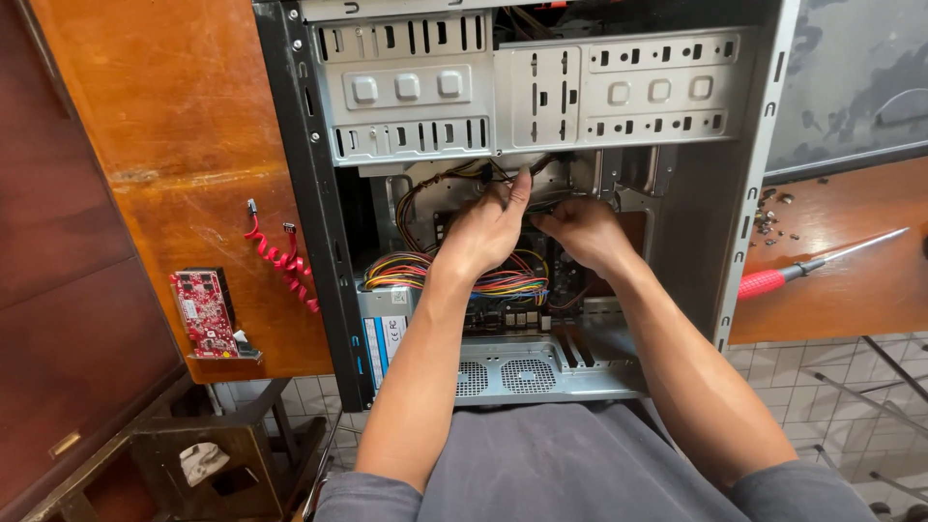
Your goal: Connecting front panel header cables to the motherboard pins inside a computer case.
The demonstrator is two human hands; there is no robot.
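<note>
Inside the open computer case (319, 242), both hands, left hand (483, 232) and right hand (580, 232), pinch dark cables (522, 172) under two drive cages, coloured wires (425, 271) crowding below; one red screwdriver (802, 269) lies on the tabletop (851, 290).

Two bare forearms are seen, uncovered from the wrist to above the elbow. Short grey fabric sleeves are worn, of which only the hems are shown at the lower edge. The lap is covered by a plain grey cloth garment. No rings, watch or gloves are worn on the left hand (486, 230) or the right hand (581, 229).
</note>
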